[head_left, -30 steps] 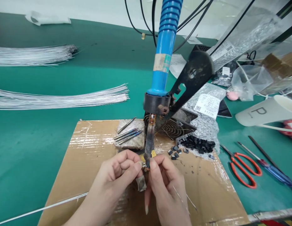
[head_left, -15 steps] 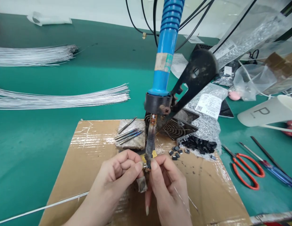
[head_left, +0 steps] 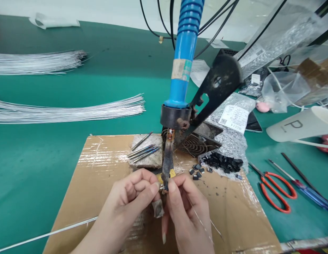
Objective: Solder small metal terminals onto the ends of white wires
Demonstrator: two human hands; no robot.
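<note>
A blue-handled soldering iron [head_left: 181, 70] points down, clamped in a black stand arm, its tip between my two hands. My left hand [head_left: 132, 201] is closed in a pinch on a small metallic piece [head_left: 161, 187] at the tip. A white cable [head_left: 71, 224] runs from the lower left to behind that wrist; its far end is hidden. My right hand [head_left: 187, 208] is closed around thin solder wire [head_left: 196, 213], with thumb and forefinger beside the tip. Grey tape [head_left: 157, 208] wraps one left fingertip.
Cardboard [head_left: 100, 169] lies under my hands. Spare iron tips [head_left: 142, 153] rest on a pad [head_left: 153, 139]. Black chips [head_left: 223, 162] spill from a bag [head_left: 234, 120]. Red-handled cutters [head_left: 277, 188] and a screwdriver [head_left: 309, 192] lie right. Bundles of white wire [head_left: 73, 114] lie left.
The whole view has shifted very slightly to the left. Both hands keep their pinch at the iron's tip, with only tiny finger movement.
</note>
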